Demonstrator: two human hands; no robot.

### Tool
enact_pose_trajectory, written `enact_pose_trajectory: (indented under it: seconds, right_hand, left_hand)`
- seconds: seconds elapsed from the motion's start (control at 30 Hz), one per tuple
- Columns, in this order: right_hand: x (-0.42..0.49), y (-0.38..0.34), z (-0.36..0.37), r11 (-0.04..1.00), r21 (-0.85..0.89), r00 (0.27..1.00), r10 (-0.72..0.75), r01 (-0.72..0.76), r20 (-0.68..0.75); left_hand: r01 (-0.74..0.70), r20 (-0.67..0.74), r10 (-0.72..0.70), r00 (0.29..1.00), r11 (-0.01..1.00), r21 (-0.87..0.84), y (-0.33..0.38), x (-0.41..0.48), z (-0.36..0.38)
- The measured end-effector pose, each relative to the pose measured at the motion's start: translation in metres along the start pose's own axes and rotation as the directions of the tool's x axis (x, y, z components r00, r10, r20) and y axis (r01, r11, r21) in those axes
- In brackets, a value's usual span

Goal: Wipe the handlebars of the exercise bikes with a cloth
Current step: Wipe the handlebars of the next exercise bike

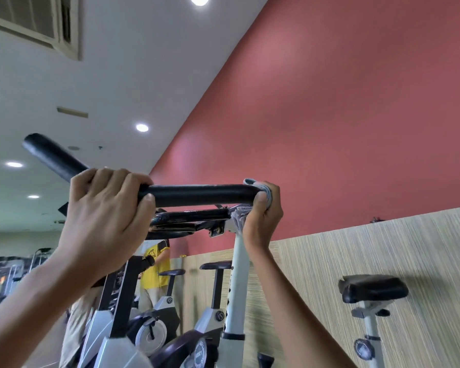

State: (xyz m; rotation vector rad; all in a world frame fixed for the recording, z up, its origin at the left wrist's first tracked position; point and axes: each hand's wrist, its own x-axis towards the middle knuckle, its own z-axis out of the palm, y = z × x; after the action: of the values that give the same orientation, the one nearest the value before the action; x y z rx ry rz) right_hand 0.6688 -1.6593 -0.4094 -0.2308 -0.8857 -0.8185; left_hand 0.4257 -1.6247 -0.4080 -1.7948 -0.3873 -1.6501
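Black padded handlebar (pixel 197 193) level overhead — grey cloth (pixel 266 193) bunched around its right bend.

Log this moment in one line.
phase: handlebar wipe | left hand: grips handlebar | right hand: holds cloth around handlebar's right end

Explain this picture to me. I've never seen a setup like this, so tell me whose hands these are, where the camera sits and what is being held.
There is no machine here. A person wears one wide-angle camera on their head, so you see their two bare arms reaching forward.

The left hand grips the black padded handlebar of an exercise bike, fingers curled over the top. The right hand holds a grey cloth wrapped round the bar's right end.

Beyond the bar are more bikes, a black saddle on the right, a person in a yellow shirt, and a red wall.
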Motion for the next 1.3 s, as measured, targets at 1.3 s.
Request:
enact_pose_trajectory:
  seconds: [1.3]
  right_hand:
    - [0.014,-0.006,0.012,0.629,-0.465,0.754,-0.641,0.623,0.143]
  left_hand:
    - [0.091,-0.033,-0.090,0.995,0.994,0.057,0.031,0.001,0.010]
